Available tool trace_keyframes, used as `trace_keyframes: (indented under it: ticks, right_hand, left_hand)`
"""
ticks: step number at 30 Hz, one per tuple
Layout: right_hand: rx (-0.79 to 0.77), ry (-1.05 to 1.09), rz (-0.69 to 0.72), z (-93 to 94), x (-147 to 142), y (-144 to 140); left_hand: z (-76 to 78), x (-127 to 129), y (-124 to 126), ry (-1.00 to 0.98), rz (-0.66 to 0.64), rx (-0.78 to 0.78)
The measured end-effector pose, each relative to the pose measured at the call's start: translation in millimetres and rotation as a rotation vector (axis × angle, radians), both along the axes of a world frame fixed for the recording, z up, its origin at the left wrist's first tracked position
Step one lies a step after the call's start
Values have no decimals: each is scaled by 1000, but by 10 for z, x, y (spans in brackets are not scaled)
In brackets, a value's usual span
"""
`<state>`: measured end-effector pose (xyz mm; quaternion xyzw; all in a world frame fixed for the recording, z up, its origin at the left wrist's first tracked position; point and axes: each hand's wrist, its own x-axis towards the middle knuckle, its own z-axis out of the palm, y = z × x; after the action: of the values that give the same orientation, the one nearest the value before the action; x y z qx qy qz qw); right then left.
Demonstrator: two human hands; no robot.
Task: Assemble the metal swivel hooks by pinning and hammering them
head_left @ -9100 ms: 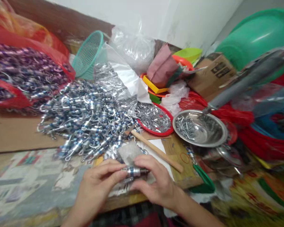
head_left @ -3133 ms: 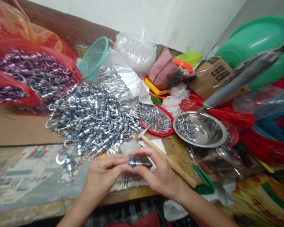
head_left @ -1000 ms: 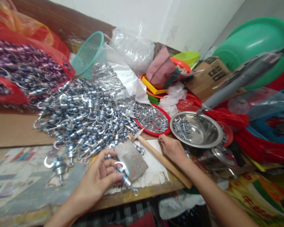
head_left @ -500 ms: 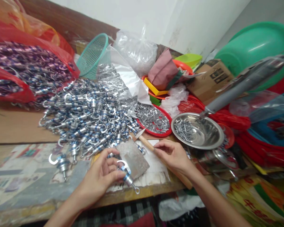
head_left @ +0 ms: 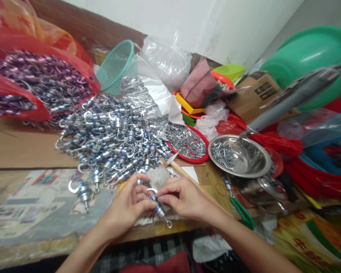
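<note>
My left hand point(head_left: 127, 206) and my right hand point(head_left: 182, 197) meet near the table's front edge, both pinching one small metal hook fitting point(head_left: 159, 209) with a blue band, an eye at its lower end and a hook at the top. It lies over a grey metal block point(head_left: 159, 177), mostly hidden by my fingers. A big heap of like blue-banded hook fittings point(head_left: 113, 136) spreads just behind my hands. A wooden handle point(head_left: 184, 175) runs behind my right hand.
A red tray of small silver parts point(head_left: 187, 143) and a steel bowl with pins point(head_left: 240, 156) stand at the right. A red bag of purple fittings point(head_left: 31, 87), a teal basket point(head_left: 115, 66), clear bags, a cardboard box and green basins crowd the back.
My right hand came back from the wooden handle near the steel bowl and joined the left hand on the hook fitting. The left hand kept hold of the fitting.
</note>
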<state>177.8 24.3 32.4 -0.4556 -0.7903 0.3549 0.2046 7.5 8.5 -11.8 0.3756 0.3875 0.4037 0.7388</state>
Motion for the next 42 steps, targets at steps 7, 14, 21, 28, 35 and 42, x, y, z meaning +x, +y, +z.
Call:
trace_keyframes:
  ticks: [7, 14, 21, 28, 35, 42]
  right_hand:
    - [112, 79, -55, -159, -62, -48]
    - [290, -168, -423, -303, 538, -10]
    - [211, -274, -395, -244, 777, -164]
    - [545, -213, -166, 142, 713, -772]
    - [511, -320, -130, -43, 624, -885]
    - [304, -172, -303, -223, 701, -722]
  left_hand:
    - [-10, -7, -10, 7, -3, -3]
    - [9, -5, -2, 2, 8, -52]
    - [-13, -15, 2, 3, -13, -28]
    - [12, -10, 6, 19, 2, -31]
    - [35, 8, 9, 49, 21, -17]
    - [65, -17, -10, 98, 25, -28]
